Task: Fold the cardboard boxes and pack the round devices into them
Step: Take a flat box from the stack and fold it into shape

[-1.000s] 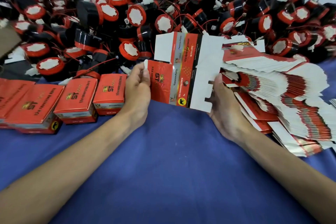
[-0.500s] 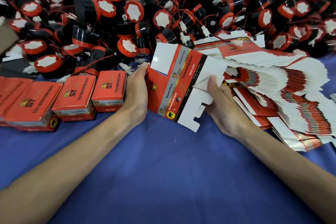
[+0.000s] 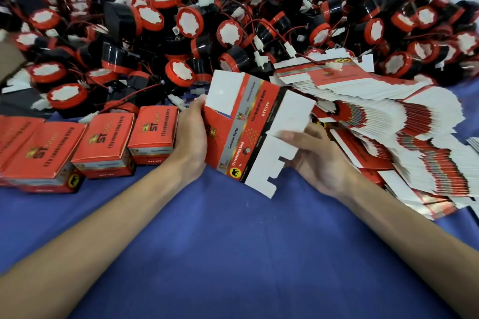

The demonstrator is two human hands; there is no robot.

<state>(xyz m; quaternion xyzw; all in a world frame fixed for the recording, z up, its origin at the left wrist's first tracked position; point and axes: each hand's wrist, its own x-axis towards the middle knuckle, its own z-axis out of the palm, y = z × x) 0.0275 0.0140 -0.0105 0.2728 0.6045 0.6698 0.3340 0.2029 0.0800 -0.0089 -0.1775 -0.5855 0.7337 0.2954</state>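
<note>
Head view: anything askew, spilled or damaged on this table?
The stack of flat box blanks at right lies slumped in a fan over the blue cloth. The round devices lie in a tangled heap behind. The half-opened box, in the grip of the left hand, right hand touching its flaps, looks undamaged.

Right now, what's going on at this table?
A person is folding up one cardboard box over the blue cloth. The left hand grips its left edge, and the right hand rests its fingers on the white end flaps. The box is partly opened, both ends unclosed. Stacked flat boxes lie right, closed boxes left, round devices heaped behind.
</note>
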